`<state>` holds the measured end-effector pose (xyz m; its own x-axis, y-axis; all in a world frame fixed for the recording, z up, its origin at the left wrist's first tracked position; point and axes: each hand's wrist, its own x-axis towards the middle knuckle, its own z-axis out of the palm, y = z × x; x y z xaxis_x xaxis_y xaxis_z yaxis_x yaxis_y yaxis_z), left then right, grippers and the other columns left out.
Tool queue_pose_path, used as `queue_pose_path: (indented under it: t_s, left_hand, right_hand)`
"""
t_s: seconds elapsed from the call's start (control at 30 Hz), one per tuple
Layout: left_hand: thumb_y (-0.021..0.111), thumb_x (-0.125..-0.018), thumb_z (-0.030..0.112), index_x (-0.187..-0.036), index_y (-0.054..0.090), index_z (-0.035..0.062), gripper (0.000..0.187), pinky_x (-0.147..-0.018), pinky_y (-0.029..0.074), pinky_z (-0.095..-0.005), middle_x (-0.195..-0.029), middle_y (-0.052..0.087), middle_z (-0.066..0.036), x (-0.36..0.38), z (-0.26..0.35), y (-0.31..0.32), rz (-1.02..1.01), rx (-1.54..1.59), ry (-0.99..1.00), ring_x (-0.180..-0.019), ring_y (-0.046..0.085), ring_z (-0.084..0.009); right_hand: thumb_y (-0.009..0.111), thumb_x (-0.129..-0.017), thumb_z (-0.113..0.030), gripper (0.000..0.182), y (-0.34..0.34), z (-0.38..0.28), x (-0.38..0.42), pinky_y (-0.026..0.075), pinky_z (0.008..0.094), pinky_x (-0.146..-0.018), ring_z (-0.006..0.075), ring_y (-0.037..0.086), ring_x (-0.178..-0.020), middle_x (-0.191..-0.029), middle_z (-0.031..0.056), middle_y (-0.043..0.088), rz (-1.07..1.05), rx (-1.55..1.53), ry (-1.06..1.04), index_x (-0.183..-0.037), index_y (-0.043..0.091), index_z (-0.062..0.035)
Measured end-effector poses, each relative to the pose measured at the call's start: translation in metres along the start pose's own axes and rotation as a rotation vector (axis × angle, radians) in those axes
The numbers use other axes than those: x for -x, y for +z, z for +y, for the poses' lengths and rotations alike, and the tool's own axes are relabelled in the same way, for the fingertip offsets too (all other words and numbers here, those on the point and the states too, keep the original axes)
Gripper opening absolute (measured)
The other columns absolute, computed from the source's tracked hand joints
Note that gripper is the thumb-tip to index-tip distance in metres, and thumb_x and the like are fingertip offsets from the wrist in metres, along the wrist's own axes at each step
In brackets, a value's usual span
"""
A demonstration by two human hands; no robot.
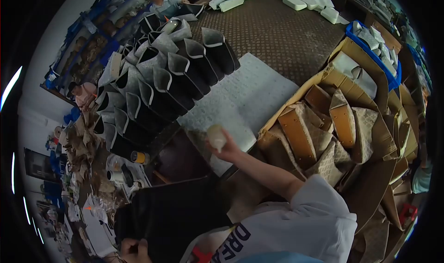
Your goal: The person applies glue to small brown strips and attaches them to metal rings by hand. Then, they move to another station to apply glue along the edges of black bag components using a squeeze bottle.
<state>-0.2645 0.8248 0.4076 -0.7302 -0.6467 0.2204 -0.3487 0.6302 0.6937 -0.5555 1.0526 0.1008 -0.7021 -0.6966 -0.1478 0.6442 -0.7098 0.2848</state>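
Observation:
My right hand (226, 151) is stretched forward over the pale grey sheet, its fingers wrapped round a small pale bottle (216, 137). The bottle is tilted, and what is in it cannot be made out. Low in the view, a large black bag piece (175, 212) lies in front of my body. At its near left edge, my left hand (134, 250) is closed on the black bag piece with fingers curled. Part of that hand is cut off by the frame. Beyond the bottle stand rows of upright black bag bodies (185, 78) with grey linings.
A cardboard box (296, 94) at my right holds several patterned bags with brown panels. Behind it is a blue crate (393, 80) of silvery pieces. A yellow-and-black tin (138, 157) stands at the left. Two people (163, 5) sit farther off. White blocks (231, 3) lie at the back.

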Motion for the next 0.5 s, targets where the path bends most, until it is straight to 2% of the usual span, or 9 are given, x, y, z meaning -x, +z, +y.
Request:
queue_pose_path:
  t_s: [0.07, 0.1, 0.13, 0.17, 0.23, 0.27, 0.37, 0.4, 0.5]
  left_hand:
    - [0.069, -0.063, 0.0, -0.062, 0.052, 0.0012, 0.017, -0.058, 0.039, -0.0245, -0.058, 0.051, -0.003, 0.001, 0.04, 0.043, -0.046, 0.1, 0.116, -0.056, 0.046, -0.0105]
    - [0.069, -0.063, -0.001, -0.062, 0.052, 0.0009, 0.017, -0.058, 0.038, -0.0238, -0.06, 0.051, -0.003, -0.003, 0.067, 0.073, -0.071, 0.134, 0.218, -0.058, 0.047, -0.01]
    - [0.069, -0.064, -0.002, -0.063, 0.053, 0.0006, 0.017, -0.058, 0.038, -0.0231, -0.062, 0.052, -0.002, -0.007, 0.093, 0.102, -0.1, 0.169, 0.319, -0.06, 0.048, -0.0095]
    - [0.069, -0.065, -0.002, -0.063, 0.053, 0.0005, 0.017, -0.058, 0.038, -0.0228, -0.063, 0.052, -0.002, -0.012, 0.115, 0.13, -0.154, 0.25, 0.398, -0.06, 0.048, -0.0092]
    - [0.07, -0.067, -0.001, -0.065, 0.054, 0.0004, 0.017, -0.058, 0.038, -0.0225, -0.063, 0.052, -0.001, -0.024, 0.154, 0.183, -0.263, 0.449, 0.541, -0.061, 0.049, -0.0084]
    - [0.07, -0.067, -0.002, -0.065, 0.054, 0.0002, 0.016, -0.058, 0.038, -0.0224, -0.063, 0.052, -0.001, -0.031, 0.172, 0.208, -0.283, 0.542, 0.571, -0.061, 0.049, -0.0081]
    - [0.068, -0.069, -0.002, -0.065, 0.053, 0.0001, 0.015, -0.06, 0.038, -0.0218, -0.064, 0.052, 0.0, -0.064, 0.206, 0.281, -0.36, 0.762, 0.635, -0.062, 0.049, -0.0069]
    - [0.067, -0.07, -0.002, -0.067, 0.053, 0.0, 0.014, -0.06, 0.038, -0.0215, -0.064, 0.051, 0.001, -0.073, 0.216, 0.303, -0.432, 0.846, 0.646, -0.064, 0.048, -0.0062]
    - [0.066, -0.074, 0.008, -0.067, 0.055, 0.0022, 0.014, -0.058, 0.036, -0.0224, -0.064, 0.049, 0.003, -0.116, 0.199, 0.4, -0.677, 0.852, 0.594, -0.062, 0.045, -0.0059]
  right_hand:
    - [0.061, -0.08, -0.055, 0.061, 0.036, -0.065, 0.079, 0.049, 0.0358, -0.072, 0.0259, 0.056, -0.097, -0.113, 0.0109, 0.054, -0.096, 0.009, -0.109, -0.124, 0.045, -0.0148]
    - [0.059, -0.083, -0.052, 0.056, 0.043, -0.098, 0.114, 0.048, 0.0363, -0.08, 0.0239, 0.056, -0.099, -0.117, 0.0088, 0.054, -0.142, 0.131, -0.252, -0.123, 0.047, -0.0155]
    - [0.058, -0.085, -0.05, 0.054, 0.075, -0.111, 0.158, 0.046, 0.0359, -0.087, 0.0218, 0.055, -0.103, -0.119, 0.0076, 0.054, 0.01, 0.077, -0.465, -0.124, 0.047, -0.0152]
    - [0.057, -0.086, -0.049, 0.056, 0.086, -0.134, 0.194, 0.043, 0.0359, -0.093, 0.021, 0.053, -0.107, -0.119, 0.0072, 0.055, -0.015, 0.302, -0.694, -0.126, 0.046, -0.0117]
    - [0.064, -0.083, -0.046, 0.062, 0.097, -0.168, 0.272, 0.04, 0.0366, -0.096, 0.0218, 0.051, -0.11, -0.118, 0.0086, 0.055, 0.02, 0.351, -0.942, -0.126, 0.045, -0.0063]
    - [0.069, -0.079, -0.044, 0.07, 0.1, -0.178, 0.309, 0.042, 0.0361, -0.095, 0.0233, 0.05, -0.11, -0.123, 0.0125, 0.052, -0.037, 0.26, -1.034, -0.13, 0.039, -0.0076]
    - [0.077, -0.073, -0.035, 0.073, 0.076, -0.202, 0.421, 0.045, 0.0358, -0.092, 0.0246, 0.051, -0.107, -0.118, 0.012, 0.053, -0.025, 0.261, -1.431, -0.128, 0.04, -0.0054]
    - [0.08, -0.067, -0.042, 0.089, 0.073, -0.195, 0.451, 0.043, 0.035, -0.094, 0.0247, 0.049, -0.107, -0.126, 0.0129, 0.043, 0.05, 0.291, -1.573, -0.133, 0.031, -0.0064]
    - [0.076, -0.074, -0.034, 0.082, 0.044, -0.163, 0.535, 0.046, 0.0354, -0.094, 0.0261, 0.049, -0.11, -0.127, 0.0141, 0.042, 0.045, 0.299, -1.746, -0.134, 0.029, -0.0041]
